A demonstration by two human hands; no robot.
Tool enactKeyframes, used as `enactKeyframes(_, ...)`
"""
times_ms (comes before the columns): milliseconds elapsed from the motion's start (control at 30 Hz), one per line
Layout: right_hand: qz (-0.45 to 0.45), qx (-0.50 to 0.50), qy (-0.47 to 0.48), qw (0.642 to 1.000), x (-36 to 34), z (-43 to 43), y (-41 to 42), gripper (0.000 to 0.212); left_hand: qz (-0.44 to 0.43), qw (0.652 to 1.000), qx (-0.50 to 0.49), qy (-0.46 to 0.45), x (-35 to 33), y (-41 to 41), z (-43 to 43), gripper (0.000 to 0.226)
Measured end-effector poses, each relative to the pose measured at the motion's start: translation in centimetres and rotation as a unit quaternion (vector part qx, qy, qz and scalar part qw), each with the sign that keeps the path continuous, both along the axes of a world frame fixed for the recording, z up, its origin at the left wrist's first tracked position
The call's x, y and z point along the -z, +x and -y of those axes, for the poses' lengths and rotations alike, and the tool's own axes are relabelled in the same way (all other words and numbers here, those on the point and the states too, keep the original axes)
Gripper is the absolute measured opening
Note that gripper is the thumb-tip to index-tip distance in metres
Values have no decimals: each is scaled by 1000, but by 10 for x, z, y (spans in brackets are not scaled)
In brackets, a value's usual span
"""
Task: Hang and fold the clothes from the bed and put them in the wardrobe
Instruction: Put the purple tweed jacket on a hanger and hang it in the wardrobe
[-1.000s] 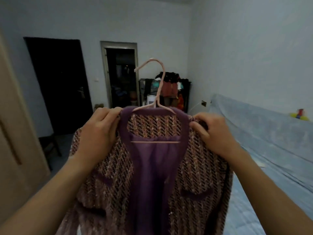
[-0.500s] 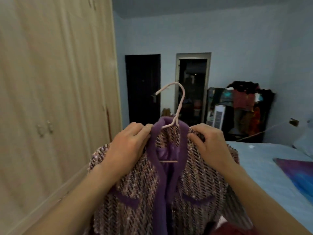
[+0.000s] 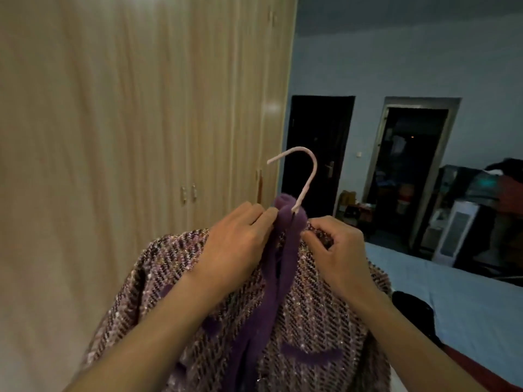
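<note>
Jacket [image 3: 311, 321]: purple tweed with plain purple trim, hung on a pink hanger [image 3: 307, 182]. You hold it up in the air in front of you, wardrobe on one side and bed on the other. It is not yet in the wardrobe.

Far left: wardrobe [image 3: 141, 123], pale wood grain, doors closed. Small paired handles [image 3: 189, 193] sit near its right end.

Your left hand [image 3: 235, 241] grips the jacket at the shoulder just left of the collar. Fingers are curled over the fabric, fingertips touching the purple trim.

Centre: only the hanger's hook shows, rising out of the collar and curving over toward the wardrobe. The rest of the hanger is hidden inside the jacket. The two trimmed front edges hang close together below the collar.

Your right hand [image 3: 336, 250] pinches the tweed just right of the collar, fingers bent tight, knuckles up.

Behind the hands: a dark closed door [image 3: 317, 154], then an open doorway [image 3: 407, 171] with clutter beyond it, too dim to read.

Right: a white slatted unit [image 3: 455, 230] stands on the floor beside a rack of dark and red clothes [image 3: 506, 188]. Below them is the bed [image 3: 467, 306], covered in a pale blue sheet. A dark item [image 3: 413, 309] lies on it near your right forearm; you cannot tell what it is.
</note>
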State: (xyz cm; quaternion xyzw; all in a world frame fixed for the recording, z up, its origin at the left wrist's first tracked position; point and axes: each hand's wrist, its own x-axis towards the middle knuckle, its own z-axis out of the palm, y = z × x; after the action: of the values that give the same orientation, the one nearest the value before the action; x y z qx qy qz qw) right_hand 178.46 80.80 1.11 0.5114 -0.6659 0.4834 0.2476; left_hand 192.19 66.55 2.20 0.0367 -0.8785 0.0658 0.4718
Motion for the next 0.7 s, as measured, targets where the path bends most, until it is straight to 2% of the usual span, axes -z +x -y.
enactKeyframes(167,-17,-52,34,998,6,57,39,9,26,997,-47,64,6,58,44,26)
enactKeyframes(267,-6,-78,10,997,7,88,58,13,24,992,-93,78,6,89,54,25)
enactKeyframes(433,-10,-145,-13,989,5,139,94,8,14,973,-211,93,11,129,70,51)
enactKeyframes(567,8,-218,-9,976,9,175,118,7,-60,943,-310,104,22,143,86,39)
enactKeyframes(700,77,-304,24,949,18,210,123,7,-84,912,-388,101,25,145,99,32)
